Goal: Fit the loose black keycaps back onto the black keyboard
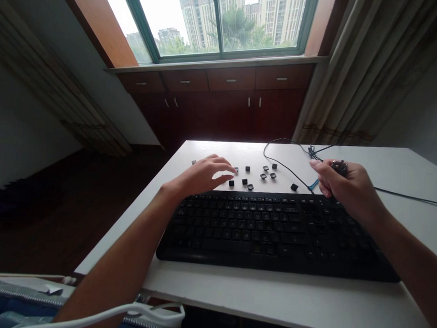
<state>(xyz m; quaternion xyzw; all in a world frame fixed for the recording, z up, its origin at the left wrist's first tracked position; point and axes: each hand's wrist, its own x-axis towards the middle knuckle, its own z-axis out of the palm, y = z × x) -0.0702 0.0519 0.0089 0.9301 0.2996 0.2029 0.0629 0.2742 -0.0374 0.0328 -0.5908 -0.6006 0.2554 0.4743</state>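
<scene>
A black keyboard (238, 225) lies across the white table, with dark gaps among the keys on its right side. Beyond its back edge several loose black keycaps (248, 168) are scattered, some upside down. My left hand (213, 171) hovers over the table behind the keyboard, thumb and fingers apart. Its fingertips are close to one keycap (236, 169); whether they touch it I cannot tell. Above the keyboard's right back corner, my right hand (344, 181) is closed around a small dark object (339, 167), whose kind is unclear. A blue piece (314, 185) shows beside those fingers.
A thin black cable (285, 160) loops over the white table (208, 274), bundled (312, 152) near the back. A white curved tube (84, 322) crosses the lower left. Beyond the table stand dark red cabinets (216, 111) under a window, with curtains (365, 58) at both sides.
</scene>
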